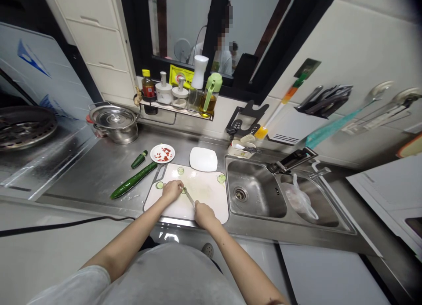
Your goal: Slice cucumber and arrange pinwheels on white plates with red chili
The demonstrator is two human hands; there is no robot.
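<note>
My right hand is wrapped round the handle of a small knife, whose blade points up and left over the white cutting board. At the blade's tip lies a cucumber slice. My left hand rests on the board with its fingertips pinched at that slice's edge. More thin cucumber slices lie left of my left hand, one slice sits near the back edge, and a few overlapping slices are at the right.
Left of the board lie a long cucumber and a short cucumber piece. Behind it stand a plate of chopped red bits and a white dish. A steel sink adjoins on the right; a lidded pot stands back left.
</note>
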